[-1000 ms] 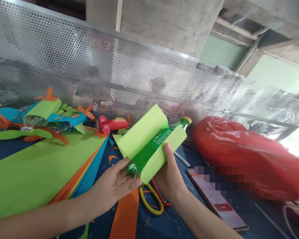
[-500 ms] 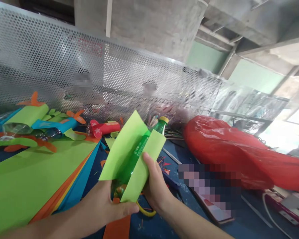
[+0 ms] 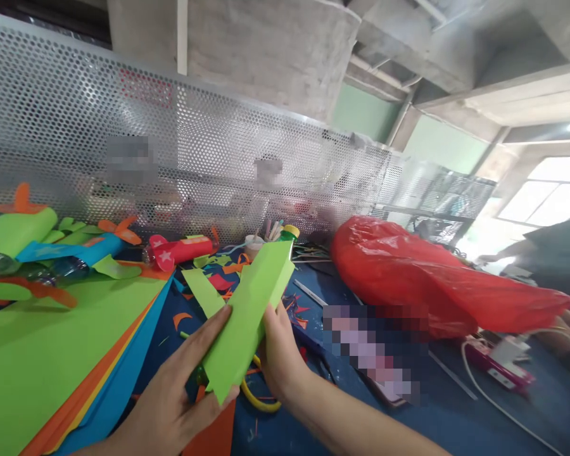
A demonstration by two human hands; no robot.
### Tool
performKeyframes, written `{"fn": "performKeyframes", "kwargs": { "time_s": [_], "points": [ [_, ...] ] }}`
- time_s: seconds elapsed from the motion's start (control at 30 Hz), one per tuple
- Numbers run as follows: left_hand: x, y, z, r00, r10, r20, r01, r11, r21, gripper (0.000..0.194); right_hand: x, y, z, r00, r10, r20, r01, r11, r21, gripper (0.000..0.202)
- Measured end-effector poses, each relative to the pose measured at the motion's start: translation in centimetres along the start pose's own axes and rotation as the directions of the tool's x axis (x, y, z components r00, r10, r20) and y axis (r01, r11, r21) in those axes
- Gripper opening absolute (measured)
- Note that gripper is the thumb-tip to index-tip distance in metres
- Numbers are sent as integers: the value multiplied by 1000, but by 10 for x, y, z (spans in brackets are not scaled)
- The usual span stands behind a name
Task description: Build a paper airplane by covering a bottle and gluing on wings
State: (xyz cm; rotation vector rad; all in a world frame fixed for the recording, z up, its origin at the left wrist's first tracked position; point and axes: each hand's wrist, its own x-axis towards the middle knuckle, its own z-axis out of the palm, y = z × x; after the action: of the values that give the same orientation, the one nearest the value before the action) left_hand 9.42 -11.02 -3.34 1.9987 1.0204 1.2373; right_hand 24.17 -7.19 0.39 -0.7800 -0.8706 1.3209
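Observation:
A green plastic bottle (image 3: pixel 287 235) with a yellow cap is held tilted between my hands, its top pointing away from me. Lime green paper (image 3: pixel 249 304) wraps around its body, so little of the bottle shows besides the neck and a bit of the base. My left hand (image 3: pixel 185 373) grips the near end, fingers on the paper's left side and thumb beneath. On the right side, my right hand (image 3: pixel 282 354) presses the paper with its thumb; its other fingers are hidden behind the bottle.
Coloured paper sheets (image 3: pixel 76 342) are stacked at left. Behind them lie paper-covered bottle planes, including a red one (image 3: pixel 185 251). Scissors with yellow handles (image 3: pixel 261 405) sit beneath my hands. At right are a red plastic bag (image 3: pixel 408 278), a phone (image 3: pixel 384 389) and a power strip (image 3: pixel 498 367).
The lime paper was open with the bottle's green body showing; now it is folded over the bottle. My left fingers have come up onto the paper. The view has shifted right.

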Motion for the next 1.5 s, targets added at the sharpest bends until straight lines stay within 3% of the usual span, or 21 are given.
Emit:
{"fn": "performKeyframes", "kwargs": {
  "time_s": [0.2,0.47,0.63,0.9,1.1,1.3,1.5],
  "points": [
    [4,-4,-2,998,-49,28,50,999,-22,65,5,0,0,999,5,-40,-6,999,-41,40],
    [15,6,-7,967,-214,139,243,939,-243,93,9,-3,4,995,91,-29,-95,984,-154,42],
    [15,3,-7,971,-121,207,148,982,-121,85,10,-2,1,999,35,-14,-37,981,-190,49],
    [8,-9,-1,980,-53,190,56,998,-10,75,20,13,-8,1000,-23,9,25,979,-205,50],
    [-2,-6,5,973,-83,216,62,993,102,72,10,6,0,999,17,35,-12,988,-151,55],
    [-9,-10,18,989,-3,145,-18,990,142,80,-2,-2,7,998,24,58,-14,986,-164,47],
    [-5,-7,12,987,-21,158,-19,968,252,86,-2,-7,5,990,124,71,-117,988,-100,52]
  ]
}}
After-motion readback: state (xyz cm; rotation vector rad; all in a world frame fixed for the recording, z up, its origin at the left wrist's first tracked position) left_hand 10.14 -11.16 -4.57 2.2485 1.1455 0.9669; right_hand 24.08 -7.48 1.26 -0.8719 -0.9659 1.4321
